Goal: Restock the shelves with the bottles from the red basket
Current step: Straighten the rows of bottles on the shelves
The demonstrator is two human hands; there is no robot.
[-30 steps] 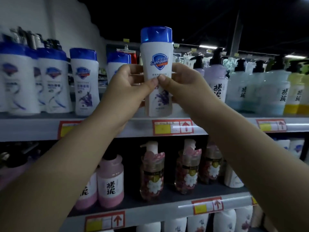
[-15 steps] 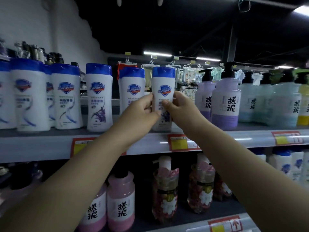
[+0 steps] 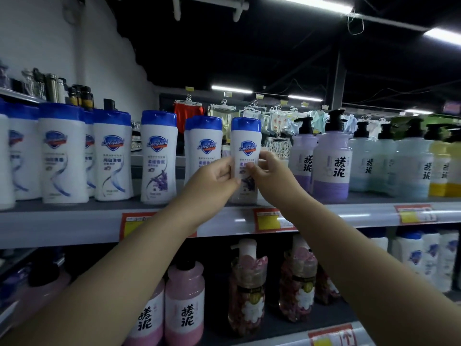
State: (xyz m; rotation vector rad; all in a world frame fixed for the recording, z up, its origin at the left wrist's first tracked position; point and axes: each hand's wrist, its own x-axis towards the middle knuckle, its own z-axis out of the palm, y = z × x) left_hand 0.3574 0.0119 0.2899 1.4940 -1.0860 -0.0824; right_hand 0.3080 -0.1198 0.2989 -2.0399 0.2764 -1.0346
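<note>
A white Safeguard bottle (image 3: 245,146) with a blue cap and a lavender label stands upright on the upper grey shelf (image 3: 74,222). My left hand (image 3: 214,178) grips its left side and my right hand (image 3: 268,172) grips its right side, fingers curled onto the label. The bottle's base sits on the shelf, just right of another white Safeguard bottle (image 3: 203,143). The red basket is out of view.
More blue-capped Safeguard bottles (image 3: 112,156) line the shelf to the left. Purple pump bottles (image 3: 331,161) stand close on the right. The lower shelf holds pink bottles (image 3: 184,300) and floral pump bottles (image 3: 247,288). Clothes hang behind the shelf.
The bottle went from held up above the shelf edge down and back onto the upper shelf. Both hands moved forward with it and still hold it.
</note>
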